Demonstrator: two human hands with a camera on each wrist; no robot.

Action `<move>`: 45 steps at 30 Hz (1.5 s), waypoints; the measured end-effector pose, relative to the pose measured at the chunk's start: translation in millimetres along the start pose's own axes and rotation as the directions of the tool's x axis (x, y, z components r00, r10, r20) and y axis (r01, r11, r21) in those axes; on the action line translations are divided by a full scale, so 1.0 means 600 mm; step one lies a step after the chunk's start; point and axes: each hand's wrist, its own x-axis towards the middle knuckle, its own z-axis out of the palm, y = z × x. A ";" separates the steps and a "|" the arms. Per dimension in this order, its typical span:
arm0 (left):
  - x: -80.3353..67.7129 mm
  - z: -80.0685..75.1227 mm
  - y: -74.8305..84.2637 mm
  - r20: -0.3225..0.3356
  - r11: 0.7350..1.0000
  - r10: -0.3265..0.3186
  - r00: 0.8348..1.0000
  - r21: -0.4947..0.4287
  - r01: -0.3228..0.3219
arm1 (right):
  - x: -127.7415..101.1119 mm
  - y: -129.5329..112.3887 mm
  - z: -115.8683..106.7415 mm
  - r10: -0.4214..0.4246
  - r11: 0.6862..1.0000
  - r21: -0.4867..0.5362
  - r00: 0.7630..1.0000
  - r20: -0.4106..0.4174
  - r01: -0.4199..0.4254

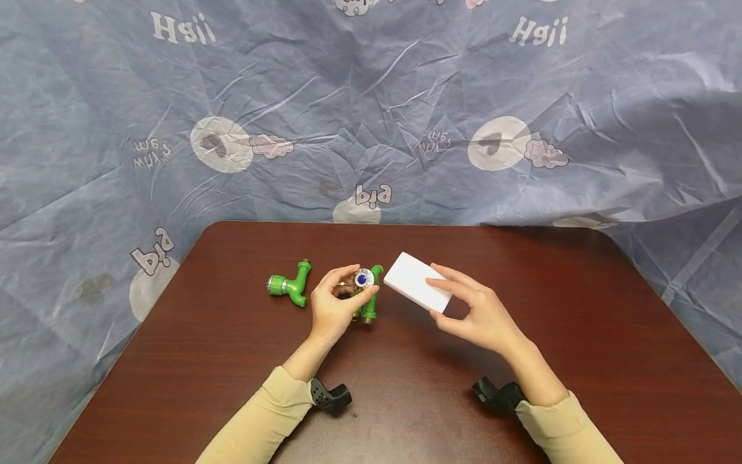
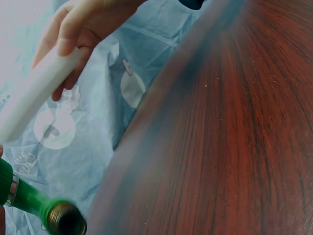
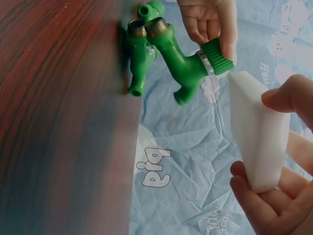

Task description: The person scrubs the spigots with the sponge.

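The tap [image 1: 368, 293] is sitting in the left hand [image 1: 332, 308], lifted just above the desk [image 1: 580, 335] near its middle. The fingers [image 1: 335, 277] of that hand are curling round the tap's knob end, thumb on one side and fingertips on the other, so the clear handle with its blue centre is facing up toward the head camera. In the right wrist view the tap [image 3: 188, 63] is hanging from the left hand [image 3: 210, 22] by its green ribbed collar, with the brass threaded end pointing away and the spout pointing down. The left wrist view is showing only the brass end and a piece of the green body [image 2: 44, 205].

The right hand [image 1: 481, 312] is holding a white block [image 1: 417, 281] just right of the tap, tilted, with its far corner close to the tap but apart from it. The thumb is pressing on one long edge and the fingers [image 3: 257, 196] are wrapping under the opposite one, so the hand is gripping the block [image 3: 257, 132].

A second tap [image 1: 290, 284] is lying on the desk just left of the left hand, untouched. A crumpled blue sheet [image 1: 371, 109] with printed letters and pale circles is hanging behind the desk. Both forearms are wearing beige sleeves.
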 end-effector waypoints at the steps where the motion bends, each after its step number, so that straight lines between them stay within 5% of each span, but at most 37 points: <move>1: -0.001 0.000 0.000 0.012 1.000 0.004 1.000 0.007 -0.004 | 0.000 -0.001 0.001 0.000 1.000 0.011 1.000 -0.007 0.000; 6: -0.004 0.000 0.003 0.072 0.999 0.030 0.997 0.037 -0.033 | 0.002 -0.008 0.007 -0.015 0.998 0.066 1.000 -0.025 0.017; 16: -0.010 0.005 0.001 0.168 0.997 0.060 0.984 -0.058 -0.051 | 0.001 -0.017 0.024 -0.109 0.991 0.082 0.994 0.004 0.108; 23: -0.012 0.007 0.003 0.167 0.998 0.056 0.984 -0.025 -0.052 | 0.001 -0.014 0.021 -0.005 1.000 -0.014 0.996 -0.093 0.004; 30: -0.011 0.007 0.002 0.161 0.994 0.106 0.981 -0.006 -0.106 | 0.003 -0.016 0.031 -0.134 0.989 0.051 0.990 -0.050 0.137; 39: -0.007 0.006 0.000 0.137 0.995 0.060 0.989 -0.088 -0.049 | 0.001 -0.005 0.022 0.045 0.996 -0.076 0.988 -0.151 -0.057; 45: -0.005 0.004 0.000 0.121 0.993 0.061 0.991 -0.106 -0.048 | -0.003 0.006 0.020 0.159 0.975 -0.136 0.979 -0.128 -0.176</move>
